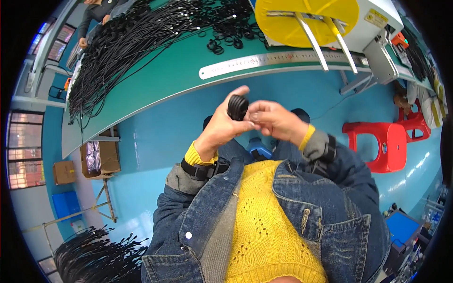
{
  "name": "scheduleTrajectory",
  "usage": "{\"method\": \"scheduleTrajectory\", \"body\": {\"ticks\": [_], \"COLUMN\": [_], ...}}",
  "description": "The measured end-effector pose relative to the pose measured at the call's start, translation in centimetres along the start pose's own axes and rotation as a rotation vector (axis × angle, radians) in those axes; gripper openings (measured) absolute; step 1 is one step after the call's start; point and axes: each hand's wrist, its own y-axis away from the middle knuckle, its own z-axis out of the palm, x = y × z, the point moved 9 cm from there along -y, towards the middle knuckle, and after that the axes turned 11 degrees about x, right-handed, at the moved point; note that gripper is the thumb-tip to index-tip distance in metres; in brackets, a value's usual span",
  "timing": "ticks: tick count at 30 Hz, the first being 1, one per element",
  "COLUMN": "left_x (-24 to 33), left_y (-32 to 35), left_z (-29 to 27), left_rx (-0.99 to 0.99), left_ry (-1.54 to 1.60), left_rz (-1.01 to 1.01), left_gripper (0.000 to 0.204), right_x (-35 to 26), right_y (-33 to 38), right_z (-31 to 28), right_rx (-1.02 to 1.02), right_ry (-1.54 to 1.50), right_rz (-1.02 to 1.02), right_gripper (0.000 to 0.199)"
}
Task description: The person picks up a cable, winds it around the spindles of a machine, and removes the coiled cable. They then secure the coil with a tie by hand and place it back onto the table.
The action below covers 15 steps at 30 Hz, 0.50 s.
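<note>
Nearest the camera: a denim jacket (302,207) over a yellow sweater (269,221). Above it, the left hand (222,125) and right hand (276,121) meet, fingers closed in a pinch on a black coiled cable (237,107) held between them, over the blue floor (155,132). A red plastic stool (384,144) stands at right. Beyond, the green workbench (174,75) carries a steel ruler (278,60), a bundle of black cables (122,42) and a yellow reel (306,19).
</note>
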Motion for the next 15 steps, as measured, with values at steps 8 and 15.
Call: {"method": "scheduleTrajectory", "body": {"ticks": [8, 15], "left_x": [-0.3, -4.4], "left_y": [0.3, -1.3], "left_z": [0.7, -1.7], "left_rx": [0.136, 0.082], "left_ry": [-0.428, -0.460], "left_rz": [0.368, 0.170], "left_gripper": [0.031, 0.022], "right_x": [-7.7, -5.2], "right_y": [3.0, 1.0], "right_z": [4.7, 5.1], "right_rx": [0.289, 0.348], "right_ry": [1.150, 1.361], "right_rz": [-0.898, -0.938], "right_gripper": [0.030, 0.028]}}
